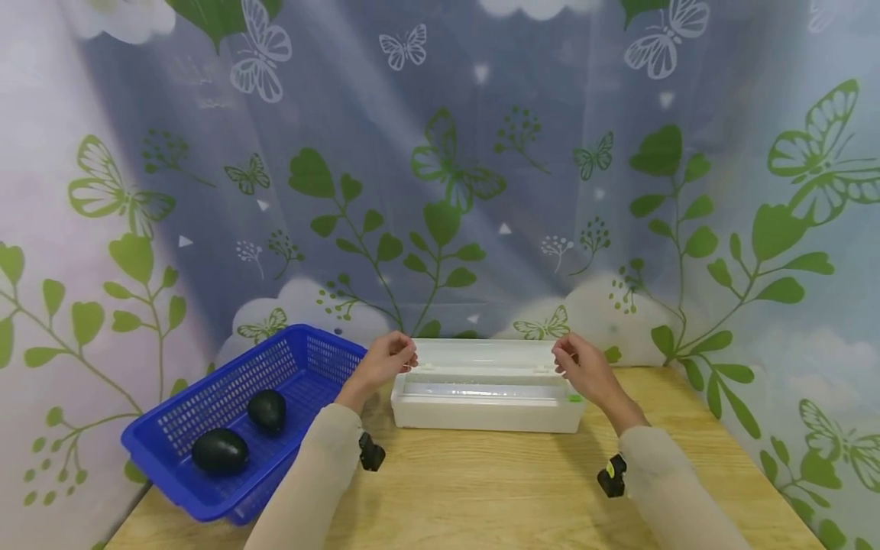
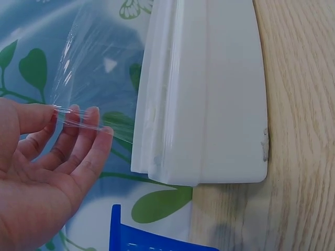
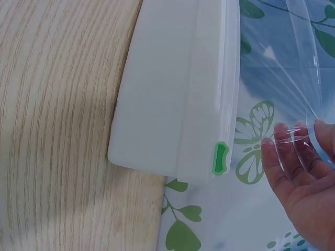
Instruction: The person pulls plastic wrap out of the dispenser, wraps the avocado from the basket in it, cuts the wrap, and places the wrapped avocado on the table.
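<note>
A white cling film dispenser stands on the table with its lid raised and a roll of film inside. Clear cling film stretches up out of it, wrinkled where it is held. My left hand pinches one corner of the film between thumb and fingers, above the dispenser's left end. At the right end my right hand pinches the other corner; in the right wrist view the film pulls taut toward the thumb. A green slider sits on the dispenser's right end.
A blue plastic basket stands at the left of the table, holding two dark green avocados. The wooden table extends in front of the dispenser. A patterned curtain hangs close behind.
</note>
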A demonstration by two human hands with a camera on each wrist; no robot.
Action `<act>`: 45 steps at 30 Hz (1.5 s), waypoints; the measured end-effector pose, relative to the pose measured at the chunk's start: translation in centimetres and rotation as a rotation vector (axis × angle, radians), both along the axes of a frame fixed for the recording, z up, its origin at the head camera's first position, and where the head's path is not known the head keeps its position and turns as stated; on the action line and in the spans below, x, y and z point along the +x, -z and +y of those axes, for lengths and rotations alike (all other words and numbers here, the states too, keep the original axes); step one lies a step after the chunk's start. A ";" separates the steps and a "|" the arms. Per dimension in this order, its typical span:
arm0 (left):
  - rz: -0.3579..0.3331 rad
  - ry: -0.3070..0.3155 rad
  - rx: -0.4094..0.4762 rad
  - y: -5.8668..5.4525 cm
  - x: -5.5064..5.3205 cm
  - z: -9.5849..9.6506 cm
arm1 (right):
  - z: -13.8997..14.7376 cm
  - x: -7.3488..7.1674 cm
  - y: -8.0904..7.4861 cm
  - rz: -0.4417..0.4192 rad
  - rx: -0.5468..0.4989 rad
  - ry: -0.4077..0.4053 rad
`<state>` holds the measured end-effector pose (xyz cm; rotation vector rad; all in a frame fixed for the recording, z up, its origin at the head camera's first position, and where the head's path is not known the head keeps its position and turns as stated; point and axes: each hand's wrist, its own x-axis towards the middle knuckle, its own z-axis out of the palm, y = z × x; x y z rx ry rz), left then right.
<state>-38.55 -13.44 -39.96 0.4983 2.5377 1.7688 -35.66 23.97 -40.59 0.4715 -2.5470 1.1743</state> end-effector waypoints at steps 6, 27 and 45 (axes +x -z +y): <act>0.002 0.000 0.000 0.2 0.0 0.1 | -0.1 -0.2 0.1 -0.010 -0.006 0.017; 0.006 -0.003 -0.001 -0.8 1.3 0.4 | -0.4 -0.5 0.2 -0.003 -0.019 0.032; 0.007 -0.036 0.042 0.5 0.4 0.3 | -0.4 -0.6 0.4 0.045 -0.009 0.046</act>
